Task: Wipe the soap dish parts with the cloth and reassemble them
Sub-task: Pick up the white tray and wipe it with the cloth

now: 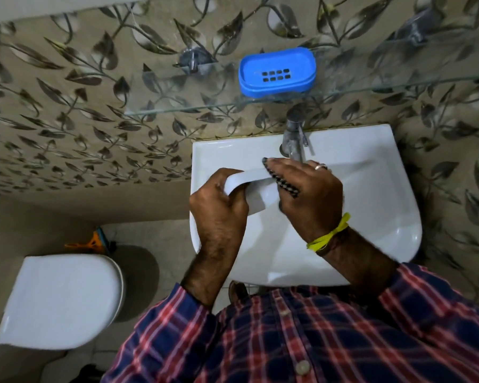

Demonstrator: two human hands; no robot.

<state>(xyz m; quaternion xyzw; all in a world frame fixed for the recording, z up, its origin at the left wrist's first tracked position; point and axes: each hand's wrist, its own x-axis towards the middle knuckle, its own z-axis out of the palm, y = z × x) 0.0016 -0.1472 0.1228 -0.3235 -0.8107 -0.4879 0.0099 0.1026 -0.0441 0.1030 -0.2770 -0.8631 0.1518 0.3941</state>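
My left hand [219, 208] grips the left end of a white soap dish part [256, 189] and holds it over the white sink [371, 205]. My right hand [310, 189] presses a dark checked cloth [286, 185] against the right end of that white part; most of the cloth is hidden under the palm. The blue soap dish part [277, 71], with drain slots in its floor, lies on the glass shelf [177, 106] above the sink, away from both hands.
A steel tap [295, 142] stands at the back of the sink, just beyond my right fingers. A white toilet [64, 299] with its lid down is at the lower left. An orange and blue object [97, 241] sits on the floor by the wall.
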